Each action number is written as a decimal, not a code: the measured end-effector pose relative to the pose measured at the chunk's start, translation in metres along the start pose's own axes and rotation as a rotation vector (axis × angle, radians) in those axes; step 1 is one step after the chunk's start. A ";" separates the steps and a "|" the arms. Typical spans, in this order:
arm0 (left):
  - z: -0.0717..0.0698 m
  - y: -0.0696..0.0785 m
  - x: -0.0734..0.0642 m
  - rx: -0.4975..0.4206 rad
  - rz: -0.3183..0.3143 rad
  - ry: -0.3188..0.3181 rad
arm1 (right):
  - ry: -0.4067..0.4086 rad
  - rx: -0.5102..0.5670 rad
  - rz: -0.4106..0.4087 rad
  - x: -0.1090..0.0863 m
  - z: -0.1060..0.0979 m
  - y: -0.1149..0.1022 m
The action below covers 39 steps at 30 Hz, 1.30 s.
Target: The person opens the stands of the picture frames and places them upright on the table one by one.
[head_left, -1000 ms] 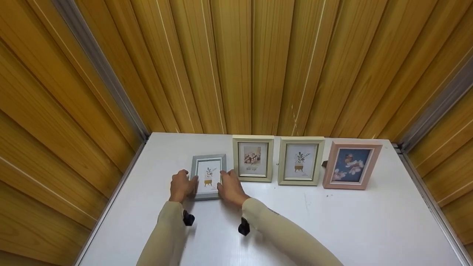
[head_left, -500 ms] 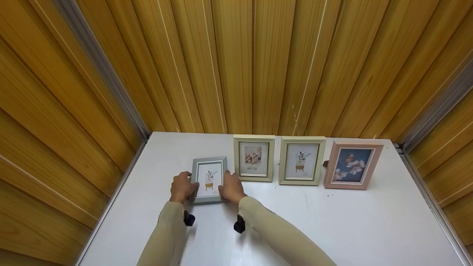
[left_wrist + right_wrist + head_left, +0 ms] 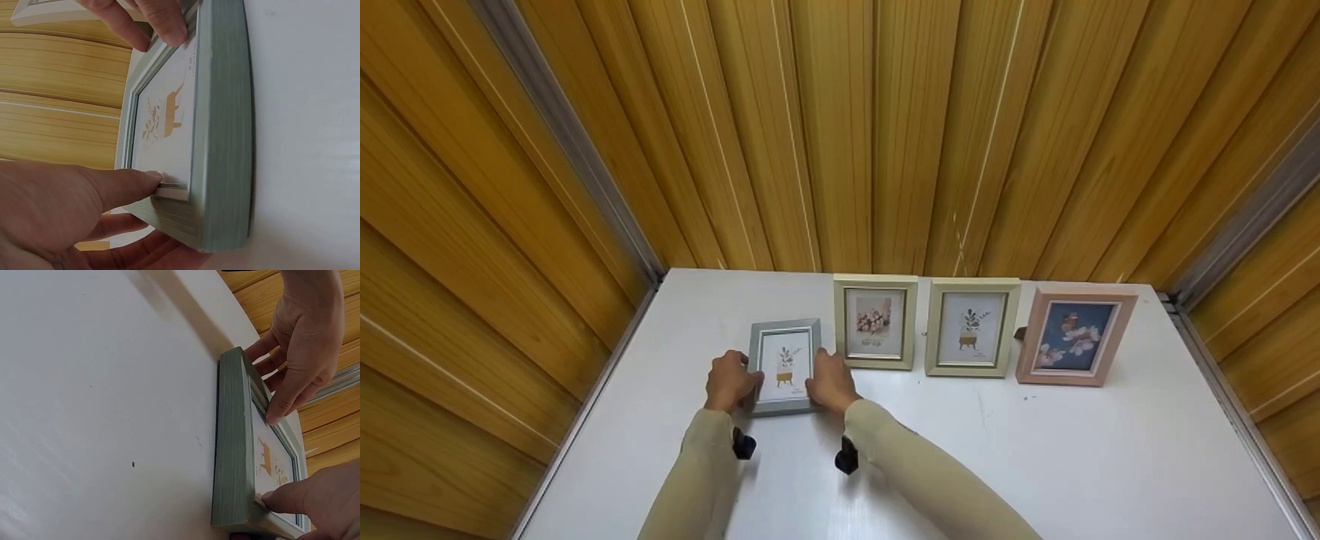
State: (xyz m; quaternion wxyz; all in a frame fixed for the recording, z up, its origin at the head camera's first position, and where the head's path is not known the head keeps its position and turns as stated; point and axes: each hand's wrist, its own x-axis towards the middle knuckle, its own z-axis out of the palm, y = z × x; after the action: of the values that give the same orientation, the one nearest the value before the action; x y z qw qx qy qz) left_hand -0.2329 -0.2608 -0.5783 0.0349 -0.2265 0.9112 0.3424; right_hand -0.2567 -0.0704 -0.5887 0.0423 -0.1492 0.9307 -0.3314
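A grey-green photo frame (image 3: 785, 366) with a potted-plant print stands on the white table, leaning back a little. My left hand (image 3: 729, 381) grips its left side and my right hand (image 3: 832, 382) its right side. In the left wrist view, the left thumb (image 3: 132, 184) lies on the frame's front while other fingers reach round the side. The right wrist view shows the right thumb (image 3: 284, 498) pressing on the front border near the lower corner. The bottom edge of the frame (image 3: 230, 439) faces that camera, on or just above the tabletop. Its back is hidden.
Close on the right stands a cream frame (image 3: 874, 322) with a flower print. Beyond it are a second cream frame (image 3: 971, 328) and a pink frame (image 3: 1076, 337) with blossoms. A wood-patterned wall (image 3: 840, 135) rises behind the white table (image 3: 1035, 465).
The grey-green frame has come slightly nearer to me and leans a bit differently. My right hand has shifted slightly left along with it. Over the last half second almost nothing moves.
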 end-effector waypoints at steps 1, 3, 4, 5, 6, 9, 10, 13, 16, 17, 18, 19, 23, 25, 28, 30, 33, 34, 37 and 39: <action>0.000 0.000 0.000 0.003 0.002 0.001 | 0.004 0.001 -0.007 0.000 0.000 0.000; 0.000 -0.001 0.000 0.002 0.005 0.002 | 0.008 0.003 -0.012 0.000 0.001 0.001; 0.000 -0.001 0.000 0.000 0.005 0.002 | 0.010 0.005 -0.014 -0.001 0.001 0.001; 0.000 -0.001 0.000 -0.001 0.004 0.003 | 0.012 0.008 -0.013 -0.001 0.001 0.001; 0.000 -0.002 -0.001 -0.003 0.004 0.004 | 0.013 0.008 -0.012 -0.001 0.001 0.001; 0.000 -0.002 -0.001 -0.008 0.009 -0.003 | 0.012 0.003 -0.004 -0.001 0.000 0.001; 0.000 -0.002 -0.001 -0.007 0.012 -0.004 | 0.013 0.002 -0.002 -0.001 0.000 0.000; -0.002 -0.003 -0.002 0.016 0.033 0.007 | 0.008 -0.016 0.003 -0.001 0.000 -0.001; -0.002 -0.004 -0.002 0.032 0.044 0.013 | 0.003 -0.026 0.012 0.000 0.000 -0.003; -0.002 -0.004 -0.002 0.033 0.044 0.014 | -0.001 -0.027 0.019 0.000 0.000 -0.003; -0.002 -0.004 -0.002 0.027 0.041 0.012 | -0.003 -0.023 0.027 0.000 0.000 -0.003; -0.002 -0.003 -0.002 0.019 0.036 0.008 | -0.005 -0.019 0.036 0.000 0.000 -0.004; -0.002 -0.001 -0.003 0.007 0.023 0.008 | -0.006 0.002 0.065 0.001 0.001 -0.004; -0.002 0.001 -0.004 0.006 0.025 0.013 | -0.004 0.014 0.074 0.001 0.002 -0.003; -0.004 0.003 -0.006 0.003 0.034 0.025 | -0.002 0.036 0.091 0.002 0.002 -0.002; -0.006 0.004 -0.007 0.001 0.042 0.035 | -0.006 0.049 0.100 0.002 0.002 -0.002; -0.008 0.004 -0.009 0.016 0.055 0.058 | -0.010 0.057 0.107 0.002 0.003 -0.003; -0.009 0.004 -0.011 0.024 0.063 0.067 | -0.010 0.058 0.109 0.002 0.003 -0.003; -0.010 0.004 -0.013 0.040 0.088 0.090 | -0.010 0.058 0.115 0.002 0.004 -0.003; -0.011 0.004 -0.015 0.043 0.103 0.104 | -0.010 0.066 0.115 0.001 0.004 -0.002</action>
State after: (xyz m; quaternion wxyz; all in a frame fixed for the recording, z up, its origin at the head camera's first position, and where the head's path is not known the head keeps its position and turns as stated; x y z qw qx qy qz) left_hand -0.2202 -0.2591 -0.5638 -0.0253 -0.1958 0.9294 0.3117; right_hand -0.2561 -0.0748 -0.5903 0.0708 -0.0959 0.9261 -0.3580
